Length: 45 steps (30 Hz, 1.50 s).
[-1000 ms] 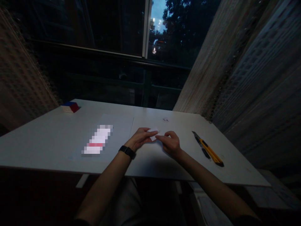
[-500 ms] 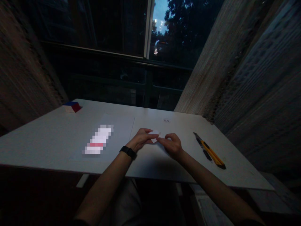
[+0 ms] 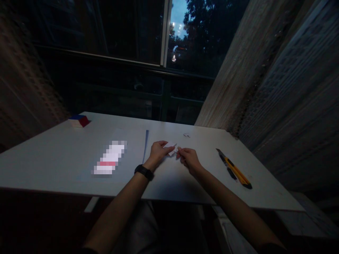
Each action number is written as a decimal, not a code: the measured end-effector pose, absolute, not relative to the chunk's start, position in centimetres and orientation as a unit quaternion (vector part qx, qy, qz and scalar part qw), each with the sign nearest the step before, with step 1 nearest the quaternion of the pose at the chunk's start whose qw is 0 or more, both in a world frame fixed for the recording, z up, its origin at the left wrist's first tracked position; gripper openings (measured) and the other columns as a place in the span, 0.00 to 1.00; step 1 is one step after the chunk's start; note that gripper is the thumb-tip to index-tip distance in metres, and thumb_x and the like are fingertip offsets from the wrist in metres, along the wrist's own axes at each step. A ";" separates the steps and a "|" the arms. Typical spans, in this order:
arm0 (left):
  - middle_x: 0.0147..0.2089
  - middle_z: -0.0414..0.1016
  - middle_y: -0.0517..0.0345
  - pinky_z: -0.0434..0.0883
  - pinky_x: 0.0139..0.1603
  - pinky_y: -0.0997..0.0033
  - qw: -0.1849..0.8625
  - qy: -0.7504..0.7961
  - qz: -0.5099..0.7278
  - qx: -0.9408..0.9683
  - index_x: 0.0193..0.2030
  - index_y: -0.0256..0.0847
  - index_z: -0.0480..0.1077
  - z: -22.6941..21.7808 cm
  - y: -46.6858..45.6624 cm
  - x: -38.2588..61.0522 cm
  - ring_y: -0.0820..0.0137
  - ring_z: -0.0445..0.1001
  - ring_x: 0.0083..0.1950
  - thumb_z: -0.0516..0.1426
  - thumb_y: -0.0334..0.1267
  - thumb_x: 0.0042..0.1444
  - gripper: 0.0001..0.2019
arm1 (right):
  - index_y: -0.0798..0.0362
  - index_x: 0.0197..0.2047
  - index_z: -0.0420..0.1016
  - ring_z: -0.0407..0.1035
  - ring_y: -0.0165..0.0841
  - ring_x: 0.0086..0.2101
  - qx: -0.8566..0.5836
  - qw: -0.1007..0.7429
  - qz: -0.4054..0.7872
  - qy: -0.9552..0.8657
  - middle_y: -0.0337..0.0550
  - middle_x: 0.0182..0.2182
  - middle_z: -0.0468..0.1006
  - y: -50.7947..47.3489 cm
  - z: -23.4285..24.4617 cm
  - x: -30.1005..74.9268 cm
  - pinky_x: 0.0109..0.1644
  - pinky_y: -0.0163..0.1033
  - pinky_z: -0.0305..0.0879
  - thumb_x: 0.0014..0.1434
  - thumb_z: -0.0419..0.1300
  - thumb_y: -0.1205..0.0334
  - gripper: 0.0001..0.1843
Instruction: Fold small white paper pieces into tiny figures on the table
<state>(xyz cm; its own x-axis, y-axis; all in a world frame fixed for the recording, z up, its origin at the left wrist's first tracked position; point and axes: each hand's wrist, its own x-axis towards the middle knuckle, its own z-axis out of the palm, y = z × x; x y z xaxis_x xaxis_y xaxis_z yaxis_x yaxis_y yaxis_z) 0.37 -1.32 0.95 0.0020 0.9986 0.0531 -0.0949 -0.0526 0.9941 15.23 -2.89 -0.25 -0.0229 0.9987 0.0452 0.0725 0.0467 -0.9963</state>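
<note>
A small folded piece of white paper (image 3: 171, 145) is held just above the table's middle. My left hand (image 3: 158, 152), with a black band on the wrist, is closed on its left side, thumb on top. On the other side, my right hand (image 3: 190, 159) pinches the paper's right edge between thumb and curled fingers. The folds partly stand apart, and dim light hides their exact shape. Left of my hands lies a larger white sheet (image 3: 135, 148), its right edge slightly raised, with a blurred-out white and red patch on it.
A yellow and black utility knife (image 3: 238, 172), blade out, lies on the white table (image 3: 201, 190) at the right, with a smaller black object beside it. A blue, red and white cube (image 3: 78, 121) sits far left. Behind my hands lies a tiny dark item (image 3: 186, 135). Curtains flank the window.
My right hand has turned and its fingers have curled into a pinch at the paper's edge. The folded paper shows more separate flaps. The large sheet's right edge has lifted slightly.
</note>
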 end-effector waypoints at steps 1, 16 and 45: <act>0.26 0.74 0.55 0.63 0.21 0.77 0.503 0.464 0.534 0.497 0.30 0.31 0.72 0.9 -1.2 0.4 0.75 0.68 0.22 0.67 0.38 0.33 0.17 | 0.57 0.20 0.70 0.47 0.21 0.11 -0.500 0.481 0.497 -0.522 0.35 0.10 0.63 -2.8 -0.3 15.1 0.13 0.30 0.39 0.46 0.59 0.43 0.22; 0.27 0.74 0.54 0.63 0.23 0.76 0.496 0.472 0.525 0.506 0.31 0.32 0.72 0.8 -1.2 0.5 0.74 0.68 0.22 0.66 0.38 0.33 0.17 | 0.56 0.21 0.69 0.48 0.20 0.11 -0.478 0.499 0.519 -0.503 0.35 0.12 0.66 -3.3 0.3 14.6 0.14 0.30 0.39 0.39 0.65 0.49 0.18; 0.26 0.71 0.55 0.63 0.24 0.75 0.567 0.424 0.494 0.505 0.28 0.32 0.71 1.2 -1.8 0.3 0.75 0.67 0.24 0.65 0.46 0.35 0.19 | 0.57 0.23 0.68 0.54 0.22 0.14 -0.463 0.498 0.470 -0.563 0.37 0.15 0.69 -2.8 -1.1 15.1 0.17 0.30 0.46 0.43 0.63 0.51 0.16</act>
